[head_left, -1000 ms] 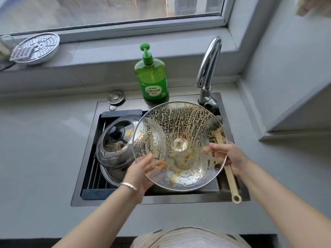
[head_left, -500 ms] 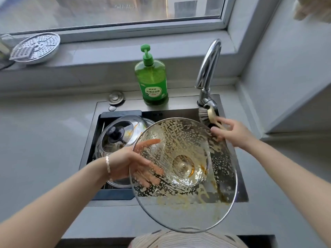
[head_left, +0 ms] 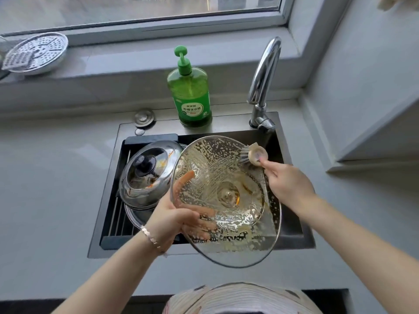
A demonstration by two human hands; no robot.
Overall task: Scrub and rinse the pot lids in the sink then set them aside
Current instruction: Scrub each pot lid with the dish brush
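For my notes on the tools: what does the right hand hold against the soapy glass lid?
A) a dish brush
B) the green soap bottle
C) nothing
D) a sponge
A: the right hand grips a dish brush, its bristles on the far rim of the glass lid held by the left hand.

Soapy glass lid (head_left: pixel 226 168) tilts over the sink (head_left: pixel 104 200); steel lid (head_left: pixel 136 184) lies inside.
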